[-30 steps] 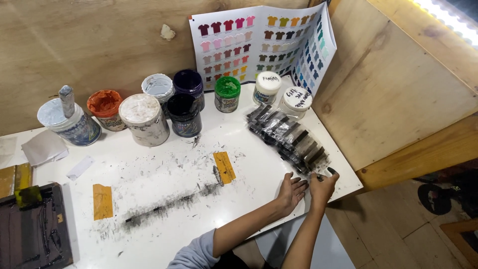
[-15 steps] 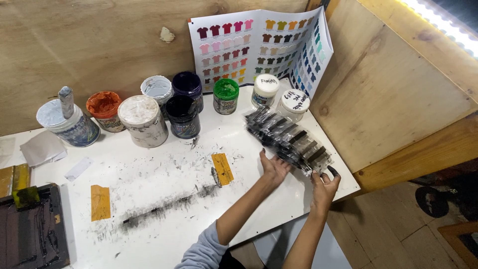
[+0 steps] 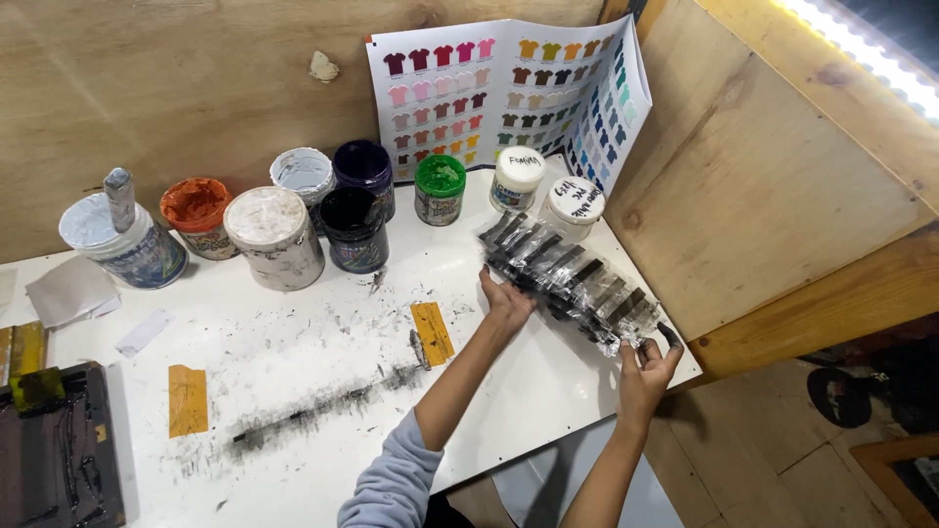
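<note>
A crumpled clear plastic sheet (image 3: 572, 277) smeared with black ink stripes lies diagonally at the right end of the white table (image 3: 293, 430). My left hand (image 3: 507, 301) rests on its near left edge, fingers spread and pressing on the sheet. My right hand (image 3: 648, 360), fingertips blackened, pinches the sheet's lower right corner by the table's edge. Both forearms reach up from the bottom of the view, the left in a grey sleeve.
Several paint jars stand along the back wall: a white tub with a spatula (image 3: 122, 235), an orange jar (image 3: 199, 215), dark jars (image 3: 354, 227), a green jar (image 3: 440, 189), two white-lidded jars (image 3: 572, 207). A shirt colour chart (image 3: 504, 88) leans behind. Yellow tape pieces (image 3: 431, 332) and black smears mark the table. A dark screen frame (image 3: 54, 450) sits at the left.
My left hand has moved up and away from the right hand, along the sheet's near edge. My right hand has stayed at the sheet's lower right corner.
</note>
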